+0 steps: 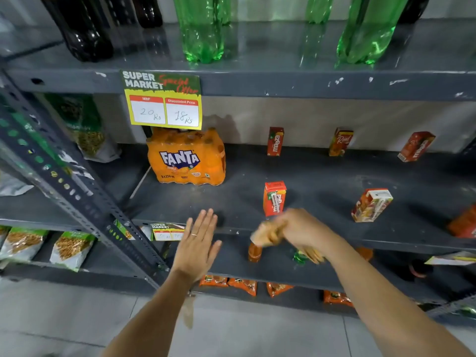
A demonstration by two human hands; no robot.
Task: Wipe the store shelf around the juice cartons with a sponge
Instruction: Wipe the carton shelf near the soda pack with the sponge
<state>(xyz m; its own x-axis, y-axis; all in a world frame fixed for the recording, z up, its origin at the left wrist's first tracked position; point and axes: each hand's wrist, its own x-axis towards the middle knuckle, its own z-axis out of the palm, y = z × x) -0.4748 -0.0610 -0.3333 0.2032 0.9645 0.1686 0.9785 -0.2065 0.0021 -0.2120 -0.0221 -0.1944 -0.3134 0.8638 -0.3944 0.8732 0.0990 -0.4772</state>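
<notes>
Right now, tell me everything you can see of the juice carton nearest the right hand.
The juice carton is a small red-orange box with a green patch and white lettering running up its face, apparently printed card. A wrapped straw seems stuck on the front. It stands upright near the front edge of the dark grey shelf, apart from the other cartons. The right hand, blurred, sits just below it; whether they touch is unclear.

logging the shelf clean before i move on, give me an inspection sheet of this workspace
surface: grey shelf, dusty, scuffed front edge
job's things: sponge in right hand, blurred; juice cartons spaced apart, upright or tilted
clutter: Fanta pack at left; price tag above it
hands: left hand open and flat, empty; right hand gripping sponge at shelf's front edge
cables: nothing seen
surroundings: bottles on shelf above, snack bags lower left
</notes>
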